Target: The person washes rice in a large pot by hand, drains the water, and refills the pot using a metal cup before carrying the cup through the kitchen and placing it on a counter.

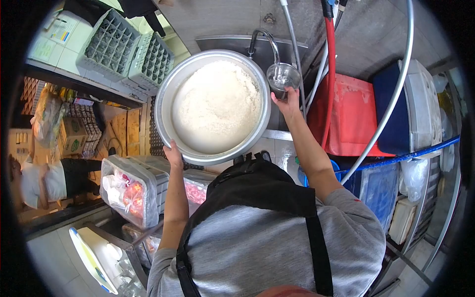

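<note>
A large round metal bowl (pixel 162 106) holds a heap of white grains or powder (pixel 217 101) with whitish liquid at its lower left. My left hand (pixel 173 154) grips the bowl's lower left rim. To the right of the bowl, my right hand (pixel 287 100) is closed on a small metal cup (pixel 283 79) beneath the curved faucet (pixel 269 37). Water seems to run from the spout into the cup. The bowl's underside and what it rests on are mostly hidden.
Right of the cup stand a red bin (pixel 354 114), hoses and a blue container (pixel 391 109). Grey glass racks (pixel 109 44) are at the upper left. Below them, a lined bin (pixel 131 190) holds wrapped items. Another person (pixel 47 183) stands at the far left.
</note>
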{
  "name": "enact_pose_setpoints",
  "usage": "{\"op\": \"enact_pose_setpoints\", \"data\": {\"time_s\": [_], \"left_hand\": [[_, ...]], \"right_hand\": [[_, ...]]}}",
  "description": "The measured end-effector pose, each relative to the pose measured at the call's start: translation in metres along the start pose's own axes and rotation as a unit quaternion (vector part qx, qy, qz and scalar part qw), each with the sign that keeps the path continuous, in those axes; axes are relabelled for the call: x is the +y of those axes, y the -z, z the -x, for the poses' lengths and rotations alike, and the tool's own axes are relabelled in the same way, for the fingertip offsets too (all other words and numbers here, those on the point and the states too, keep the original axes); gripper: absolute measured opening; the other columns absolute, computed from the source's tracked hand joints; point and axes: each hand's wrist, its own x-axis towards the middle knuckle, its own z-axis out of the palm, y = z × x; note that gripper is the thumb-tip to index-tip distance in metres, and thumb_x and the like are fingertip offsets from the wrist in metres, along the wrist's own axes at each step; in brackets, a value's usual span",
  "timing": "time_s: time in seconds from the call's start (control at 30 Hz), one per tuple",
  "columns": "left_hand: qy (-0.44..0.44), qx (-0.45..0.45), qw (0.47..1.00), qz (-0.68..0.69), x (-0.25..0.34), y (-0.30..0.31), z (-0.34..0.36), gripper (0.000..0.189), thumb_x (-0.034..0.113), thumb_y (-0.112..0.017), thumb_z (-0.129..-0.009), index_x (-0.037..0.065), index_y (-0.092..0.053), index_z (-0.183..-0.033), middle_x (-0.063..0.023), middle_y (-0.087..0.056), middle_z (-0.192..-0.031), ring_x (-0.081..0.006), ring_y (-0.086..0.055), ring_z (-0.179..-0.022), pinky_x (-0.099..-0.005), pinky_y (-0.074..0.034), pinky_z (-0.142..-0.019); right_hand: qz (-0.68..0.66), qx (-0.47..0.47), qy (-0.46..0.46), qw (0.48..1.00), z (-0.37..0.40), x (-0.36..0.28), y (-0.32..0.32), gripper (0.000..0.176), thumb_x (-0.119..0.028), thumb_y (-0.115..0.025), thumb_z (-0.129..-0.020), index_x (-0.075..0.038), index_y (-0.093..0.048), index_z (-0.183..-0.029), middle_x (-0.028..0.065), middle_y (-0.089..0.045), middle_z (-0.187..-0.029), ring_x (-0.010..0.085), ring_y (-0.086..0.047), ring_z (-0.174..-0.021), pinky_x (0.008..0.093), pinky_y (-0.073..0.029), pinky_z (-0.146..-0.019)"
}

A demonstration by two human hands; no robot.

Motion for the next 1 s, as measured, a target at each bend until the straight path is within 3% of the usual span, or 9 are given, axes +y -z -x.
{"op": "enact_pose_setpoints", "data": {"time_s": [0.03,0.47,0.73,0.83,0.93,1.0], "left_hand": [[-0.006,-0.006,1.000,0.001,-0.001,0.001,0.000,0.035,0.024,-0.047,-0.083,-0.007,-0.039,-0.099,-0.0187,-0.051,-0.096,-0.0228,-0.050,-0.086,-0.0321,-0.040,-0.077],[0.035,-0.028,0.999,0.009,-0.002,0.004,-0.002,0.043,0.027,-0.049,-0.083,-0.008,-0.040,-0.107,-0.0182,-0.051,-0.102,-0.0238,-0.051,-0.091,-0.0322,-0.040,-0.080],[0.041,-0.036,0.995,-0.086,-0.004,0.009,-0.013,0.044,0.028,-0.048,-0.083,-0.008,-0.037,-0.106,-0.0198,-0.050,-0.103,-0.0259,-0.050,-0.093,-0.0329,-0.040,-0.079],[0.033,-0.053,0.991,-0.122,-0.009,0.012,-0.019,0.048,0.030,-0.048,-0.083,-0.009,-0.036,-0.108,-0.0211,-0.050,-0.103,-0.0266,-0.050,-0.094,-0.0331,-0.040,-0.080],[0.034,-0.046,0.990,-0.127,-0.012,0.013,-0.020,0.051,0.032,-0.048,-0.082,-0.010,-0.036,-0.108,-0.0229,-0.049,-0.104,-0.0275,-0.051,-0.094,-0.0332,-0.040,-0.080],[0.026,-0.034,0.992,-0.122,-0.019,0.013,-0.024,0.054,0.036,-0.049,-0.081,-0.011,-0.036,-0.107,-0.0255,-0.049,-0.104,-0.0293,-0.050,-0.094,-0.0334,-0.040,-0.081]], "right_hand": [[-0.004,0.011,0.003,1.000,0.001,0.000,-0.001,0.036,-0.004,-0.048,-0.069,-0.017,-0.037,-0.100,0.0088,-0.036,-0.110,0.0306,-0.039,-0.098,0.0479,-0.042,-0.071],[-0.015,0.007,-0.014,1.000,0.002,-0.004,0.001,0.033,-0.004,-0.052,-0.069,-0.015,-0.038,-0.098,0.0072,-0.036,-0.113,0.0281,-0.038,-0.101,0.0505,-0.039,-0.078],[-0.004,-0.007,-0.042,0.999,-0.009,-0.011,0.011,0.034,-0.005,-0.054,-0.068,-0.014,-0.041,-0.099,0.0064,-0.037,-0.107,0.0262,-0.039,-0.101,0.0505,-0.039,-0.082],[0.009,-0.032,-0.077,0.996,-0.014,-0.021,0.020,0.044,-0.006,-0.054,-0.065,-0.016,-0.036,-0.104,0.0091,-0.037,-0.110,0.0291,-0.041,-0.099,0.0498,-0.042,-0.075],[0.051,-0.064,-0.078,0.994,0.007,-0.039,0.019,0.039,-0.007,-0.055,-0.065,-0.015,-0.038,-0.099,0.0086,-0.039,-0.107,0.0291,-0.042,-0.096,0.0494,-0.043,-0.073],[0.142,-0.044,-0.031,0.988,0.044,-0.051,-0.004,0.045,-0.010,-0.057,-0.067,-0.018,-0.035,-0.105,0.0083,-0.041,-0.103,0.0284,-0.044,-0.094,0.0482,-0.046,-0.067]]}}
